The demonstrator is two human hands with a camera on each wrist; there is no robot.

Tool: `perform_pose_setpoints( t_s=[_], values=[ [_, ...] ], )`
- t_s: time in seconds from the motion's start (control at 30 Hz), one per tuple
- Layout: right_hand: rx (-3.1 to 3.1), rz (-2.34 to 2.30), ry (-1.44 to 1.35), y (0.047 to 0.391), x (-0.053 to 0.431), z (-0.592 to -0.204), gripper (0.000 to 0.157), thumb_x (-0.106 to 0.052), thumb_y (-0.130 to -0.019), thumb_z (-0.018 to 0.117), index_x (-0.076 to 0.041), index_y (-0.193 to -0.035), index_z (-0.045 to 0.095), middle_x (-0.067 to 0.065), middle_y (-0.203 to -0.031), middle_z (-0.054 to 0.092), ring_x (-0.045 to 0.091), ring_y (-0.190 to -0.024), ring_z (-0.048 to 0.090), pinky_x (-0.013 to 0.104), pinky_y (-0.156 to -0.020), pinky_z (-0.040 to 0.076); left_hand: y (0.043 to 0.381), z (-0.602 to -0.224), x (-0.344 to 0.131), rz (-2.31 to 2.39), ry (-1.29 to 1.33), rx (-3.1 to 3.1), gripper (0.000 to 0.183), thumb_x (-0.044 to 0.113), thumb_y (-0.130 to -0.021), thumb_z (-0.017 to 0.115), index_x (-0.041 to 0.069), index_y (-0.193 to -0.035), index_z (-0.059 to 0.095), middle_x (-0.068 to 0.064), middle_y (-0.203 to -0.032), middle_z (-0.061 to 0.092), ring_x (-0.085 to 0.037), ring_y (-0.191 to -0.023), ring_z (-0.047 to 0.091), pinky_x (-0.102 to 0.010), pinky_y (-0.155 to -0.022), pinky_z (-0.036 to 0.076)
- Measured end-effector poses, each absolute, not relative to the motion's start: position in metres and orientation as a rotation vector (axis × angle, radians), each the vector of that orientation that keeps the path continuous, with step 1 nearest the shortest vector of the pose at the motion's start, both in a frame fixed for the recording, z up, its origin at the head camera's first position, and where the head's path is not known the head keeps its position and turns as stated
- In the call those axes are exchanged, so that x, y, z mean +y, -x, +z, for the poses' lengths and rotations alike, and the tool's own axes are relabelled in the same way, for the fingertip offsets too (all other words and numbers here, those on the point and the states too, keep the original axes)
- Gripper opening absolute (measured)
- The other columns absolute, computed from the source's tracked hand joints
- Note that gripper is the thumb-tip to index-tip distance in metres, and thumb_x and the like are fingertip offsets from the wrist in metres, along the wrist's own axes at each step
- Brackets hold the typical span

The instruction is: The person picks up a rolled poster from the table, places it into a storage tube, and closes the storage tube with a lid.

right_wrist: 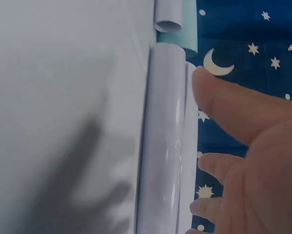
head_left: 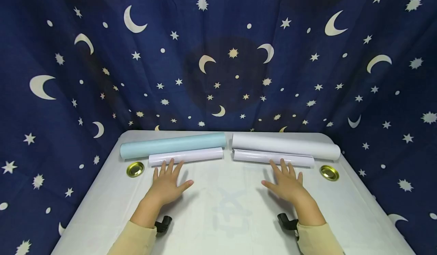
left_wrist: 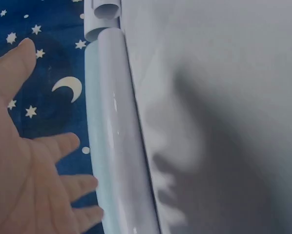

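Note:
My left hand (head_left: pixel 166 186) hovers over the white table with its fingers spread and holds nothing. Its fingertips overlap the near edge of a thin glossy white roll (head_left: pixel 186 156) in the head view. Behind that lies a thicker light blue roll (head_left: pixel 172 145). On the other side, my right hand (head_left: pixel 287 184) is also spread, palm down and without anything in it. Its fingertips come up to a second thin glossy roll (head_left: pixel 273 158), which lies in front of a thick white roll (head_left: pixel 285 145). Both wrist views show the rolls lying side by side, with loose open ends.
A small gold dish (head_left: pixel 135 169) sits left of the rolls, and another gold dish (head_left: pixel 329 172) sits at the right. The white table (head_left: pixel 222 224) has rounded far corners. A dark blue curtain (head_left: pixel 225 84) with moons and stars hangs around it.

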State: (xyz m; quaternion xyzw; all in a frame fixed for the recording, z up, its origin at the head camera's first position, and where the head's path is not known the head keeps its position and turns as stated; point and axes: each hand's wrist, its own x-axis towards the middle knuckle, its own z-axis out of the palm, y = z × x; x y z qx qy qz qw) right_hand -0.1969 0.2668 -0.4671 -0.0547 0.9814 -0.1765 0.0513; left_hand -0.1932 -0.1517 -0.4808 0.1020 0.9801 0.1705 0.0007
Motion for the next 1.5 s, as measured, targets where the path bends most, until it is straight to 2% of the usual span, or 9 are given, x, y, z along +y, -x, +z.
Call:
perform_pose_setpoints(
  t_s=[0.2, 0.57, 0.87, 1.03, 1.5],
  values=[
    [2.986, -0.527, 0.19, 0.2, 0.274, -0.461, 0.089, -0.062, -0.095, 0.055, -0.01, -0.159, 0.023, 0.034, -0.16, 0.007, 0.06, -0.143, 0.002, 0.081, -0.103, -0.002, 0.203, -0.484, -0.158, 0.595, -0.392, 3.095, 0.078, 0.059, -0.097, 0.053, 0.013, -0.156, 0.035, -0.024, -0.161, 0.023, -0.049, -0.148, 0.012, -0.069, -0.115, 0.007],
    [3.12, -0.493, 0.303, 0.225, 0.284, -0.46, 0.068, -0.04, -0.098, 0.061, -0.006, -0.153, 0.038, 0.035, -0.155, 0.026, 0.06, -0.139, 0.021, 0.081, -0.104, 0.013, 0.222, -0.487, -0.174, 0.737, -0.429, 3.197, 0.064, 0.044, -0.1, 0.059, 0.008, -0.151, 0.043, -0.023, -0.156, 0.035, -0.048, -0.146, 0.022, -0.065, -0.116, 0.01],
    [3.22, -0.599, 0.403, 0.242, 0.295, -0.469, 0.057, -0.027, -0.095, 0.066, 0.0, -0.142, 0.05, 0.035, -0.145, 0.041, 0.055, -0.134, 0.035, 0.07, -0.109, 0.023, 0.239, -0.486, -0.181, 0.814, -0.532, 3.295, 0.051, 0.034, -0.099, 0.062, 0.005, -0.14, 0.054, -0.022, -0.148, 0.047, -0.044, -0.143, 0.03, -0.06, -0.117, 0.017],
    [3.24, -0.669, 0.438, 0.249, 0.302, -0.473, 0.051, -0.023, -0.094, 0.069, 0.0, -0.137, 0.056, 0.033, -0.14, 0.048, 0.055, -0.128, 0.041, 0.068, -0.107, 0.03, 0.25, -0.483, -0.186, 0.782, -0.55, 3.327, 0.048, 0.034, -0.1, 0.06, 0.007, -0.139, 0.055, -0.02, -0.147, 0.048, -0.041, -0.142, 0.033, -0.057, -0.118, 0.017],
    [3.282, -0.763, 0.534, 0.261, 0.311, -0.48, 0.044, -0.018, -0.09, 0.074, 0.0, -0.128, 0.063, 0.024, -0.128, 0.059, 0.046, -0.123, 0.048, 0.059, -0.107, 0.034, 0.27, -0.483, -0.194, 0.771, -0.509, 3.288, 0.054, 0.035, -0.101, 0.057, 0.005, -0.146, 0.048, -0.02, -0.154, 0.039, -0.041, -0.145, 0.027, -0.055, -0.119, 0.015]
  ],
)
